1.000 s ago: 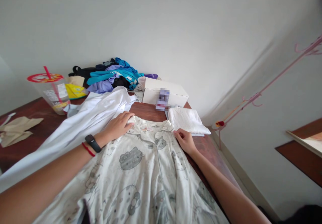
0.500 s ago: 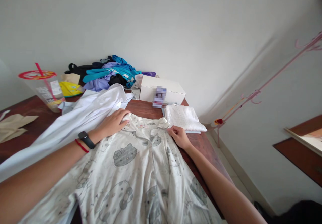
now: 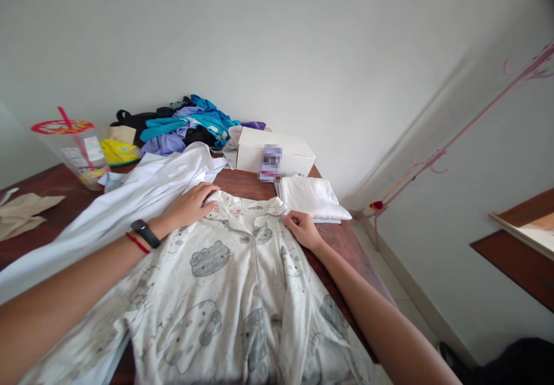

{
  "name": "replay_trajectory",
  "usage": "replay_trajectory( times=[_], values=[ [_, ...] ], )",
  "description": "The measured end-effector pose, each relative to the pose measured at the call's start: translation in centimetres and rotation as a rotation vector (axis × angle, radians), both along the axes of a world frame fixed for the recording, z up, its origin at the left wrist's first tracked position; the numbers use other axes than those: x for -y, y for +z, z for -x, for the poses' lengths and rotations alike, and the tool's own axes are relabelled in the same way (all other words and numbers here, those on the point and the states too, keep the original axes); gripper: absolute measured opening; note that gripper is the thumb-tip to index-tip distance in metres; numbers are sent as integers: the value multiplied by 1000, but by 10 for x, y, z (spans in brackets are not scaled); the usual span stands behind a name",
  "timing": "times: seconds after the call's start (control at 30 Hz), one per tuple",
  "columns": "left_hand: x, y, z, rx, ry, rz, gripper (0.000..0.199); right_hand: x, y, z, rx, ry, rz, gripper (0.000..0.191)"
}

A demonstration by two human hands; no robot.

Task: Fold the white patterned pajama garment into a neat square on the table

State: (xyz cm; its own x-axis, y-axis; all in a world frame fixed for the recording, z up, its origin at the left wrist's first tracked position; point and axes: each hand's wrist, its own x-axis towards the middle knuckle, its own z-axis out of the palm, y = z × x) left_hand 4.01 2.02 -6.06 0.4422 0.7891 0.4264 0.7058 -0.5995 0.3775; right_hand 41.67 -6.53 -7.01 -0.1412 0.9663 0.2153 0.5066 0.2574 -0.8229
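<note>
A white shirt with grey cat-face prints (image 3: pixel 234 275) lies spread on the dark wooden table (image 3: pixel 242 183), its collar pointing away from me. My left hand (image 3: pixel 190 205), with a black band and a red string at the wrist, rests at the left shoulder beside the collar, its fingers closed on the cloth. At the right side of the collar, my right hand (image 3: pixel 303 227) pinches the shirt's edge between thumb and curled fingers. The shirt has soft creases down its front.
Beyond the shirt are a white box (image 3: pixel 277 148), folded white cloth (image 3: pixel 309 197) and piled clothes (image 3: pixel 186 125). At left lie a white garment (image 3: pixel 130 200), a plastic cup (image 3: pixel 80 154) and brown paper (image 3: pixel 26 212). A pink rack (image 3: pixel 441 154) leans at right.
The view has shifted slightly, so most things appear a little further left and higher. Both hands stay at the same places on the shirt.
</note>
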Motion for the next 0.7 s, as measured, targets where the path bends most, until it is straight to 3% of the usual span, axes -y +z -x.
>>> replay_trajectory(
  times=[0.7],
  values=[
    [-9,1,-1,143,136,38,31,-5,-6,-2,42,-4,-70,45]
  ],
)
